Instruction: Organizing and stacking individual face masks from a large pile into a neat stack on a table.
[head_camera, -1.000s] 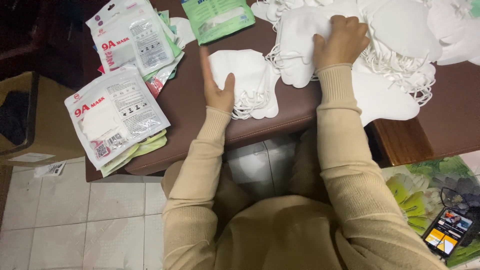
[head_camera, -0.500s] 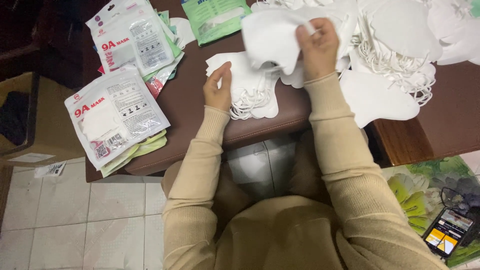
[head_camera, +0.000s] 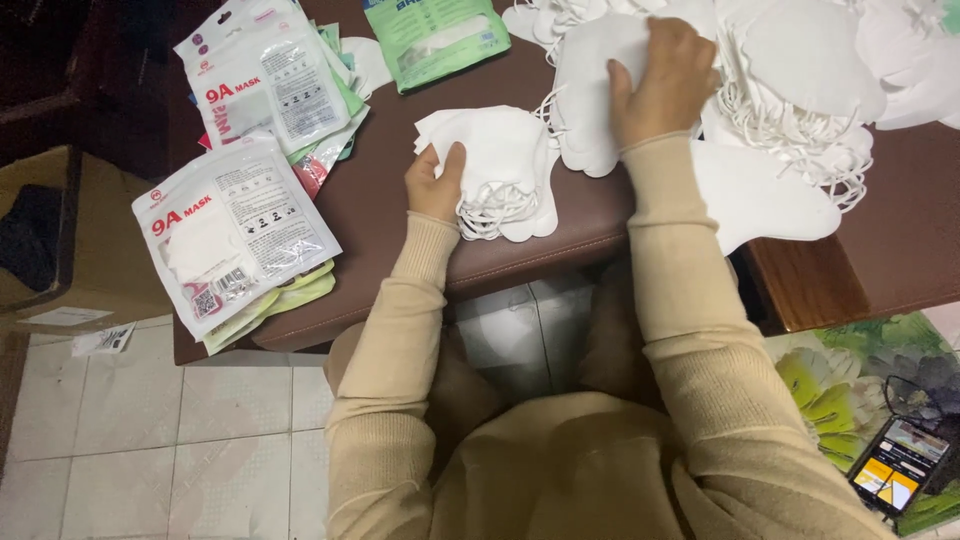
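My left hand (head_camera: 436, 182) rests on a small stack of white face masks (head_camera: 505, 170) near the front edge of the brown padded surface (head_camera: 400, 215), thumb pressed on its left side. My right hand (head_camera: 662, 82) grips one white mask (head_camera: 590, 95), held just right of the stack and partly over it. Behind and to the right spreads a big loose pile of white masks (head_camera: 800, 90) with tangled ear loops.
Sealed mask packets lie at the left: a white one (head_camera: 232, 235) over green ones at the edge, another white one (head_camera: 268, 85) further back, a green one (head_camera: 435, 38) at the top. A cardboard box (head_camera: 40, 240) sits on the tiled floor. A phone (head_camera: 897, 464) lies at the lower right.
My right hand lifted one mask out of the big pile and has brought it left and down toward the small stack. My left hand stayed on the stack.
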